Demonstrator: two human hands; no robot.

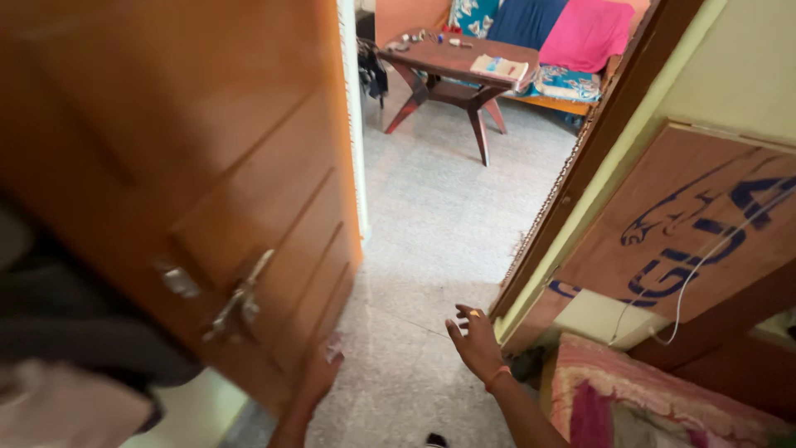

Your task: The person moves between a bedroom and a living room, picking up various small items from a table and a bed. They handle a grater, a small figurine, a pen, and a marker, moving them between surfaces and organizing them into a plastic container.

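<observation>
With the left hand (319,373) flat on the wooden door (207,166) edge and the right hand (474,338) open, empty, fingers risk pinching against the frame (580,158).

Wooden table (452,58); pink cloth (586,33); painted board (705,224)

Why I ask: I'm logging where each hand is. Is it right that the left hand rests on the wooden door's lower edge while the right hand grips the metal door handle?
Not quite. The head view shows the right hand empty, fingers spread, raised in the open doorway near the door frame, well clear of the metal door handle. The left hand does rest on the wooden door at its lower edge.
</observation>
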